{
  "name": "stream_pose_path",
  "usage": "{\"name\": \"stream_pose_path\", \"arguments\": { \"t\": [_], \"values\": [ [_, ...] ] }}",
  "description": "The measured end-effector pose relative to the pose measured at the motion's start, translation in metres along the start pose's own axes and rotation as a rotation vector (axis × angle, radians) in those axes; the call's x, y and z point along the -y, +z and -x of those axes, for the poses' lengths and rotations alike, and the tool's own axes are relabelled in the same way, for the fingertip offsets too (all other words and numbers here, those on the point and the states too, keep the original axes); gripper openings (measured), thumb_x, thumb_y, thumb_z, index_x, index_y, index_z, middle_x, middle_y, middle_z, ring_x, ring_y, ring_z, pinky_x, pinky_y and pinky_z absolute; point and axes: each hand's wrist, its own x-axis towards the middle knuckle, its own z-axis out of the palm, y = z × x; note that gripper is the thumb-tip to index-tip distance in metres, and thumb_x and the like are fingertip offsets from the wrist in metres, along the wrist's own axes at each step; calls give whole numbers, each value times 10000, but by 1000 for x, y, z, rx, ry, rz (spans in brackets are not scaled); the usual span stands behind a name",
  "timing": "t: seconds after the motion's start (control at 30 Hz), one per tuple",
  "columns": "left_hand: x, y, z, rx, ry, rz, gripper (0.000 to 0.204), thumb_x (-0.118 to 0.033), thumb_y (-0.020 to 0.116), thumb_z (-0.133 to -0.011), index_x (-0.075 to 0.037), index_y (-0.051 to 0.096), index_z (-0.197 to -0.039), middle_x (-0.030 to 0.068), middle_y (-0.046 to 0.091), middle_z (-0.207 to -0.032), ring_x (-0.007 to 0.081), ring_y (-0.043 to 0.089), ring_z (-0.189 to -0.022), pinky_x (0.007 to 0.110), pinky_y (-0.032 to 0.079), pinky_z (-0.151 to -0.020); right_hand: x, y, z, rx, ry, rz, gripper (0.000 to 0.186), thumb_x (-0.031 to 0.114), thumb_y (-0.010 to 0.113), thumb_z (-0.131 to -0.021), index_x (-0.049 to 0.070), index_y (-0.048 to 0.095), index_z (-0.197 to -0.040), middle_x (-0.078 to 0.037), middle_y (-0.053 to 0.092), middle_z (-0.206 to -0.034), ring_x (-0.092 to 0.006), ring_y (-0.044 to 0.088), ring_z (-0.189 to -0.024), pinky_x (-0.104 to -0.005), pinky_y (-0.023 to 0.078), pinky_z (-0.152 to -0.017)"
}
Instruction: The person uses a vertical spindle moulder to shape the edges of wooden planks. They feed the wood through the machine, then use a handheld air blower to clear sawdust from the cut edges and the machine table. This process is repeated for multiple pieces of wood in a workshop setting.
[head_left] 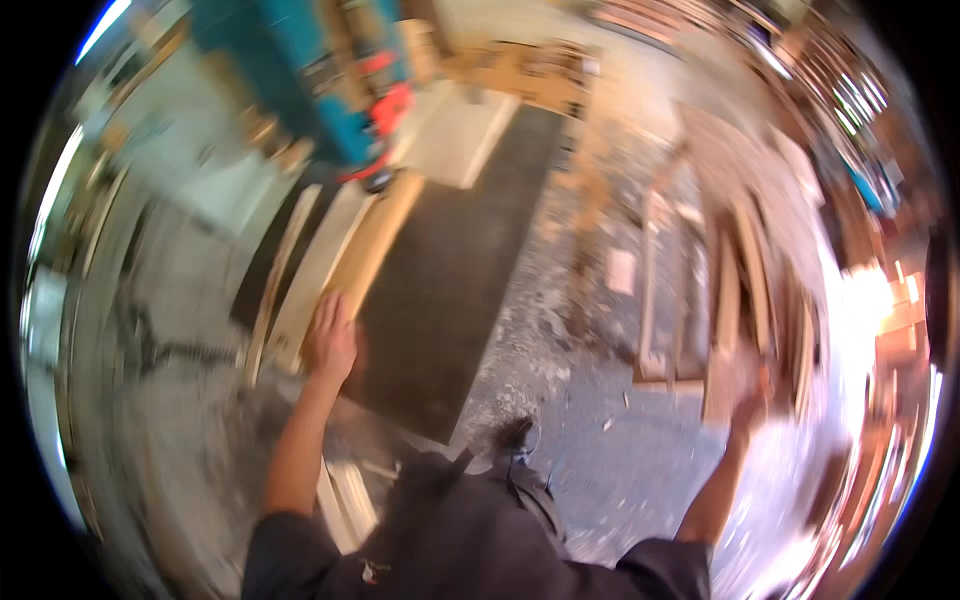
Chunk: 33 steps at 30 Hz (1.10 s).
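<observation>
My left hand (332,330) lies with its fingers on the near part of a pale yellow board (372,240), beside a lighter board (318,275). Both boards rest along a dark flat work surface (445,300), below a blue machine (335,115) with red fittings. A narrow wooden strip (280,280) lies to their left. On the right, my right hand (745,410) is at the near end of a stack of wooden strips (755,280); motion blur hides its finger positions and whether it holds one.
Pale panels (450,135) and cardboard (525,70) are at the back of the work surface. A dusty concrete floor (560,440) runs between it and the stack. More pale offcuts (350,505) lie by my left forearm. Piled timber (900,310) lines the right.
</observation>
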Motion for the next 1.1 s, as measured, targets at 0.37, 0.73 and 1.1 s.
{"name": "stream_pose_path", "arguments": {
  "t": [0.37,0.73,1.1],
  "values": [
    [-22,1,9,-217,-256,-71,398,-140,672,-970,9,646,-1338,142,615,-1441,365,546,-1366,460,449,-1140,-24,100,-146,269,73,506,536,407,447,-1076,140,538,-1532,-198,761,-1138,-421,727,-1059,-550,592,-857],
    [-40,10,-12,-269,-384,-100,386,-203,727,-933,-44,695,-1283,89,642,-1393,323,583,-1314,474,476,-1062,69,48,-220,92,60,504,409,383,519,-1047,82,760,-1183,-179,785,-1085,-391,738,-997,-521,588,-822],
    [-56,26,-37,-340,-651,-116,444,-261,794,-877,-52,712,-1260,86,642,-1363,338,592,-1253,474,476,-1047,614,115,-25,490,-1227,-786,219,-22,773,-880,39,797,-1089,-107,777,-1088,-231,707,-962,-332,566,-859]
  ]
}}
